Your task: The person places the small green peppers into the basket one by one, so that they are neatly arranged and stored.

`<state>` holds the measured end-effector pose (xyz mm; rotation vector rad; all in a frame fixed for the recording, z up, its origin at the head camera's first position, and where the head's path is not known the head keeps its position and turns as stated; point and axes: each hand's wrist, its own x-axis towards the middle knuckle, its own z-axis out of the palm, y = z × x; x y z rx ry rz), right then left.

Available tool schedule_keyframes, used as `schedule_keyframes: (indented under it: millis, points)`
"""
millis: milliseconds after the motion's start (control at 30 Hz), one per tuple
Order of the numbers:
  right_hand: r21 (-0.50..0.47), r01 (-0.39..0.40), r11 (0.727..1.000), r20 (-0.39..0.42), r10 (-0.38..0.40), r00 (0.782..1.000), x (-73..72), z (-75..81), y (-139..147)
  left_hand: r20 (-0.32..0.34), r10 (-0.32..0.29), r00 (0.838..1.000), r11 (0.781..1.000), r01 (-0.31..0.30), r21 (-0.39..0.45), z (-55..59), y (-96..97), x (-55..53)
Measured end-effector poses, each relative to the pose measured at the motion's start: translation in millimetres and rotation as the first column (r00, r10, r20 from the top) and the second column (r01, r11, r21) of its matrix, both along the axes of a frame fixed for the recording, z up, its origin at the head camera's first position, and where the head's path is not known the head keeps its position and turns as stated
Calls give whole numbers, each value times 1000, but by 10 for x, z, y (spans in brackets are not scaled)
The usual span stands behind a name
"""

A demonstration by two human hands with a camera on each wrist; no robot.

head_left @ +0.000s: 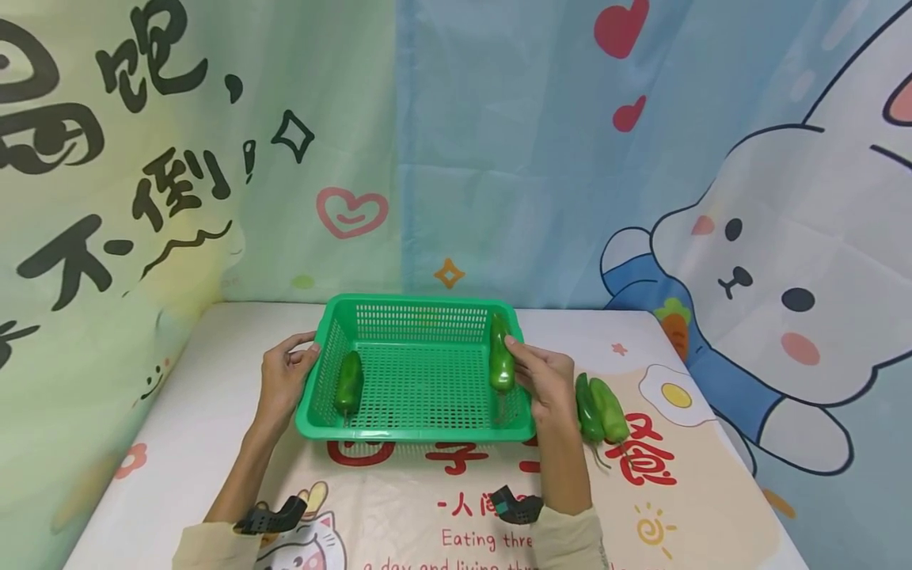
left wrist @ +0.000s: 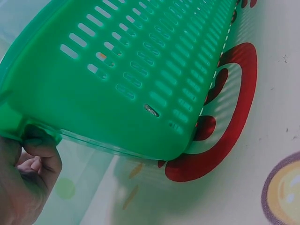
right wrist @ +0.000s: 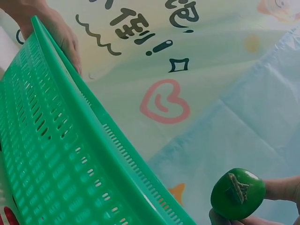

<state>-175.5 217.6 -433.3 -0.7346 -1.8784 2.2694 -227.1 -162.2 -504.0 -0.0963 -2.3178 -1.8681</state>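
A green perforated plastic basket [head_left: 413, 434] is in front of me on the table. My left hand [head_left: 286, 384] grips its left rim, with the fingers curled at the edge in the left wrist view. One green pepper [head_left: 349, 384] lies inside along the left side. Over the basket's right end, my right hand [head_left: 550, 380] pinches another green pepper [head_left: 502, 364] between thumb and fingers. The right wrist view shows this pepper's stem end [right wrist: 238, 193] facing the camera, apart from the basket wall. Two more green peppers [head_left: 587, 408] lie side by side just right of my right hand.
A printed mat [head_left: 456, 507] with red lettering and cartoons covers the table. Behind the basket hangs a patterned curtain [head_left: 492, 174] with a large rabbit at the right. Both wrists wear dark bands [head_left: 272, 516] over light sleeves.
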Motion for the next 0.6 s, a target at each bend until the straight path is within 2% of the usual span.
schedule_keyframes:
  millis: [600]
  points:
    - [41, -79, 996, -41, 80, 996, -86, -104, -418, -2, 4, 1000, 1000, -4, 28, 5, -4, -1]
